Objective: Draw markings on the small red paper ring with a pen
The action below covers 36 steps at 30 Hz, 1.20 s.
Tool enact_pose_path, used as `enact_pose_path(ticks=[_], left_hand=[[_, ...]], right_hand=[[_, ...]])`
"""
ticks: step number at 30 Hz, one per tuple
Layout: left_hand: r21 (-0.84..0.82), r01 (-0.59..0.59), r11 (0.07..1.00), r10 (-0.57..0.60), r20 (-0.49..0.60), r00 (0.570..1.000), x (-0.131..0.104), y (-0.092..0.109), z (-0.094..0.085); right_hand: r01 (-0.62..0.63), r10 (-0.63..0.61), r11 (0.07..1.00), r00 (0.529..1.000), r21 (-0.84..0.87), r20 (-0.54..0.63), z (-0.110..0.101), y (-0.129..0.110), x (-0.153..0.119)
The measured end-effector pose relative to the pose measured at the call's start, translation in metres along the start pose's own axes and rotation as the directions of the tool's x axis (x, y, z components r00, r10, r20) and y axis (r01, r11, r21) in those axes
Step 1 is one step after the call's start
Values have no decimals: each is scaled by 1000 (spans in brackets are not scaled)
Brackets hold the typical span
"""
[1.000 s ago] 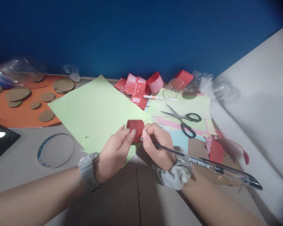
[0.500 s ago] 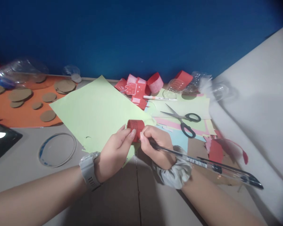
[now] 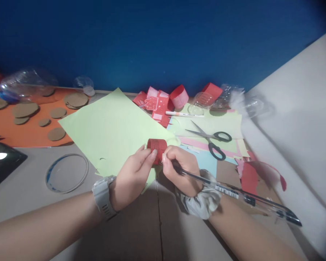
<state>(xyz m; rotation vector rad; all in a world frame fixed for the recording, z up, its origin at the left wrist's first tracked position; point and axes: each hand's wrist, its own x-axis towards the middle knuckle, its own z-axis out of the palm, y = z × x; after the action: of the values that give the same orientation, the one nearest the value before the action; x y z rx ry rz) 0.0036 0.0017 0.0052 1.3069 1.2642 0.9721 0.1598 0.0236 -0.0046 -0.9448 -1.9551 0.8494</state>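
Observation:
A small red paper roll (image 3: pixel 158 145) is pinched between the thumb and fingers of my left hand (image 3: pixel 133 174), in front of me. My right hand (image 3: pixel 182 170) is closed around a black-and-clear pen (image 3: pixel 225 189), with its fingertips against the right side of the roll. The pen's tip is hidden by my fingers. Under and behind the roll lies a light green paper sheet (image 3: pixel 111 127).
Open scissors (image 3: pixel 213 139) lie on coloured papers at right, near red scraps (image 3: pixel 248 177). Red paper rings (image 3: pixel 179 96) stand at the back. At left are cardboard discs (image 3: pixel 24 108), a tape ring (image 3: pixel 67 173) and a black device (image 3: pixel 5 163).
The rear end of the pen has dipped slightly. Both hands keep nearly the same place, and the whole view has shifted a little.

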Motion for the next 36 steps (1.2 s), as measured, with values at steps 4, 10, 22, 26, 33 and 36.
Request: enact_pose_path(ticks=[4,10,22,26,33,36], left_hand=[[17,-27,999,26,50,998,1,-1,0],[-21,-25,999,27,51,998,1,-3,1],[-99,-43,994,37,-66,997,-2,1,3],[-168,-84,982,63,-129,990,-6,3,3],[-211,-55,976,20,-166,986,-8,4,6],[-221,-16,975,-26,-187,982,-7,5,6]], right_hand=[[11,-11,1000,1000,-19,-2,0,0,0],[48,-46,997,999,-55,22,0,-1,2],[87,-16,968,958,237,-287,6,6,-3],[94,-36,986,928,139,-370,6,6,1],[72,-51,996,950,59,-307,2,3,6],[50,-34,998,957,49,-289,3,2,4]])
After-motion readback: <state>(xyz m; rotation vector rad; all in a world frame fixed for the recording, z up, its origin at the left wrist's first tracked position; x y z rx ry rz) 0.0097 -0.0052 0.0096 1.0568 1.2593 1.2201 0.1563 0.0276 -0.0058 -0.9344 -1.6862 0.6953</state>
